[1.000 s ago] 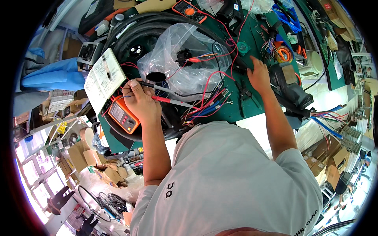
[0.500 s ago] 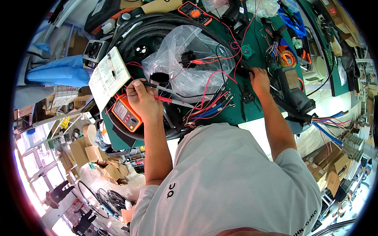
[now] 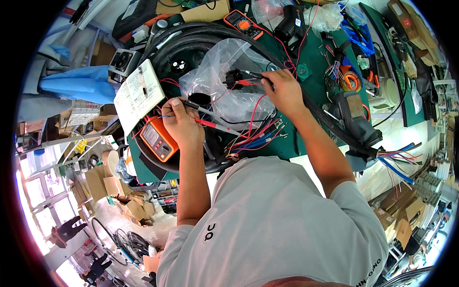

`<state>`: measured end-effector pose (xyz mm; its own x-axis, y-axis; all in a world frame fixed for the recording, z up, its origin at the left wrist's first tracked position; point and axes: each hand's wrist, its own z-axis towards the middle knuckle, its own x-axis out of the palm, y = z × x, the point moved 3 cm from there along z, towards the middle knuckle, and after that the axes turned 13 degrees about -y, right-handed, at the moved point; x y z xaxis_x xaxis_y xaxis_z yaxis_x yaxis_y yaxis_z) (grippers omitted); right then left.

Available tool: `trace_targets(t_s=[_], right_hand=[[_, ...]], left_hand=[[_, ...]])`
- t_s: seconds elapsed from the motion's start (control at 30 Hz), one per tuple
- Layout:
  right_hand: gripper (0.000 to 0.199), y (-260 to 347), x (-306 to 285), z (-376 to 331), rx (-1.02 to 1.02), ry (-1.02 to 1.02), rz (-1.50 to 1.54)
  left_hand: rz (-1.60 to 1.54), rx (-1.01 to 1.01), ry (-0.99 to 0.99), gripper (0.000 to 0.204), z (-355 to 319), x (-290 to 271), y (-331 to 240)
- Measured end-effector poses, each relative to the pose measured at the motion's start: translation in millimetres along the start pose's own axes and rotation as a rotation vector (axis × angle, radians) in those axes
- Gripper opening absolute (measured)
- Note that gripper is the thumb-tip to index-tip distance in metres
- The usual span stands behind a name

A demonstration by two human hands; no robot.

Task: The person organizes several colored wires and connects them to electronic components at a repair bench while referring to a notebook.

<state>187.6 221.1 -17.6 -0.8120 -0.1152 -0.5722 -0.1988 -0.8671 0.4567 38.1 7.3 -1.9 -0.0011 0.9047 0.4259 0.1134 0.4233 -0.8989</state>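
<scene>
My left hand (image 3: 184,125) is closed around two multimeter probes, a black probe (image 3: 197,107) and a red probe (image 3: 213,125), whose tips point right. Below that wrist lies an orange multimeter (image 3: 159,139). My right hand (image 3: 285,94) pinches a slim black piece with a silvery tip (image 3: 254,75); its exact kind is unclear. That tip is close to a black connector (image 3: 233,78), which has a red clip (image 3: 248,82) beside it. Both rest on a clear plastic bag (image 3: 205,76). Loose coloured wire ends (image 3: 260,138) fan out near my body.
A thick black cable (image 3: 191,32) coils around the bag. An open notebook (image 3: 138,98) leans at the left. A second orange multimeter (image 3: 243,24) lies at the back. To the right are a blue bin (image 3: 361,38), an orange coil (image 3: 351,81) and a bundled cable end (image 3: 370,150).
My right hand has moved left from the right of the table to the connector and now holds the slim black piece. My left hand still grips the probes, almost in place.
</scene>
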Motion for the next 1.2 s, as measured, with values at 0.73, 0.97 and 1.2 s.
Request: trace_targets(t_s=[0.73,0.97,1.2], right_hand=[[0.012,5,24,0,-0.034,0.056,-0.073],[0.012,7,17,0,0.022,0.004,-0.028],[0.011,9,22,-1,-0.005,0.024,-0.044]], left_hand=[[-0.047,-0.003,0.000,0.012,1,-2,3],[-0.051,0.003,0.003,0.012,1,-2,3],[-0.048,-0.025,-0.003,0.012,3,-3,5]])
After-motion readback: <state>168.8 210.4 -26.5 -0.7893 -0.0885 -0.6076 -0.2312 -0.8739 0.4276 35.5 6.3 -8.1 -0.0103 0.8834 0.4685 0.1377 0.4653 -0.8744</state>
